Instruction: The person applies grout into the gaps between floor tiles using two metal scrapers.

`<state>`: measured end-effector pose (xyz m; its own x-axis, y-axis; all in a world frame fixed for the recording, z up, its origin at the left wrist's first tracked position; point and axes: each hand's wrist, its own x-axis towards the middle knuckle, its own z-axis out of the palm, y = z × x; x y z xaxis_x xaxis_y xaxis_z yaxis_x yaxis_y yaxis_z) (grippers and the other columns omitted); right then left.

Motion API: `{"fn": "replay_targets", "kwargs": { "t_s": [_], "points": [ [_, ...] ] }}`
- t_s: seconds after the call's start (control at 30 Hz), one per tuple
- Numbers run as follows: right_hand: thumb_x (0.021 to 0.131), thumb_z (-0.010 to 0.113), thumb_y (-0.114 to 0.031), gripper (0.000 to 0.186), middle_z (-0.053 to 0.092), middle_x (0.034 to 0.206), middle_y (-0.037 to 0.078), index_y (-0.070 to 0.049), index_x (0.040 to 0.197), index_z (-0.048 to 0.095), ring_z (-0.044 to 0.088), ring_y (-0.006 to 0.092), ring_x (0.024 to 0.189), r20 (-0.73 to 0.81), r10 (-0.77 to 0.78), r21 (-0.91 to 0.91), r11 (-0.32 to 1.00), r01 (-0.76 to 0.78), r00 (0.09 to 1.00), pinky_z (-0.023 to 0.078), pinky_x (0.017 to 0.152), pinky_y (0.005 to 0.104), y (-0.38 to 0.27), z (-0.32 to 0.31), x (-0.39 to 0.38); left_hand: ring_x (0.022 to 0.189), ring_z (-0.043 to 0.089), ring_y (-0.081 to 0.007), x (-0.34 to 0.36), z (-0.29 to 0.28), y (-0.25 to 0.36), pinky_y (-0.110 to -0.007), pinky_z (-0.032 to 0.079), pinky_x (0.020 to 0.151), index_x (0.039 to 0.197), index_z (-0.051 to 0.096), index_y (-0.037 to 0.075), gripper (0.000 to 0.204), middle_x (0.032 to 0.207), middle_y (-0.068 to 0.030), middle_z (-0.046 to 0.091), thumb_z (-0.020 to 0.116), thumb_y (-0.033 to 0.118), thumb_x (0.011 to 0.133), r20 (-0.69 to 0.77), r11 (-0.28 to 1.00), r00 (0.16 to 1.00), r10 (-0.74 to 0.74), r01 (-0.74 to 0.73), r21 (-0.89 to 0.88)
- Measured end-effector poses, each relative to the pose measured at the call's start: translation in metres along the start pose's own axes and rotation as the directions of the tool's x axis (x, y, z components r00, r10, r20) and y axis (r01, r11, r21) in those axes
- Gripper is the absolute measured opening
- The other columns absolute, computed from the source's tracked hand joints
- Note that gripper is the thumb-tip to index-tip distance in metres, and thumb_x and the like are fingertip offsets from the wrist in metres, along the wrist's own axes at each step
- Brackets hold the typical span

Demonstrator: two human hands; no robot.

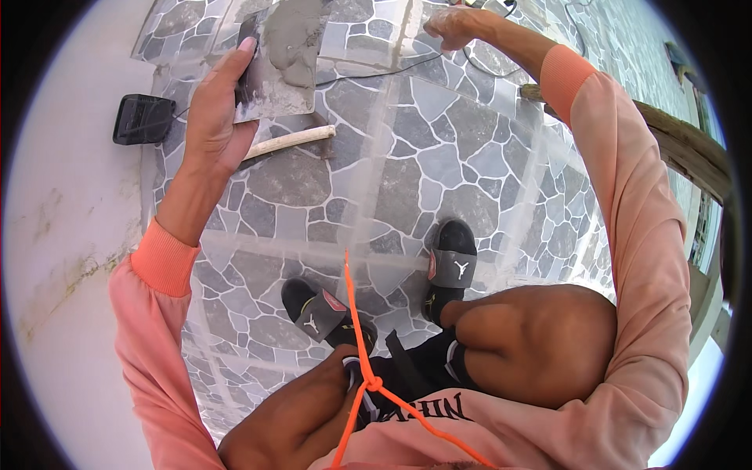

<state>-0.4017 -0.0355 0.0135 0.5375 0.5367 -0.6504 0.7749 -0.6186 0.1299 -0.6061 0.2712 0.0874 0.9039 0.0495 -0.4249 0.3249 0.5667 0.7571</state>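
Note:
My left hand [215, 110] grips a flat rectangular plastering trowel [274, 102] near the upper left, its thumb lying along the near edge. A smeared heap of wet grey mortar [296, 39] rests on the trowel's face. My right hand [456, 28] is stretched far forward at the top of the view, apart from the trowel, above the patterned floor. Its fingers look curled together and dusty. Whatever they may hold is hidden.
On the stone-patterned floor [407, 180] lie a pale curved stick-like piece [294, 141] and a thin black cable [384, 74]. A black box-shaped object [145, 119] sits against the stained white wall [70, 204]. A wooden beam [677, 149] runs along the right. My sandalled feet [453, 262] stand below.

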Motion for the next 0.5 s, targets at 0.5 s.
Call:
{"fn": "replay_targets", "kwargs": {
  "t_s": [0.5],
  "points": [
    [0.092,0.057,-0.027,0.036,0.069,0.100,0.019,0.002,0.112,0.064,0.069,0.0296,0.093,-0.421,0.226,0.390,0.919,-0.049,0.878,0.056,0.073,0.0380,0.081,0.002,0.024,0.100,0.064,-0.0151,-0.001,0.010,-0.007,-0.031,0.050,0.089,0.116,0.061,0.004,0.027,0.111,-0.0057,0.067,0.062,0.023,0.095,0.056,0.999,0.998,0.005,-0.002,-0.052]
  ]
}}
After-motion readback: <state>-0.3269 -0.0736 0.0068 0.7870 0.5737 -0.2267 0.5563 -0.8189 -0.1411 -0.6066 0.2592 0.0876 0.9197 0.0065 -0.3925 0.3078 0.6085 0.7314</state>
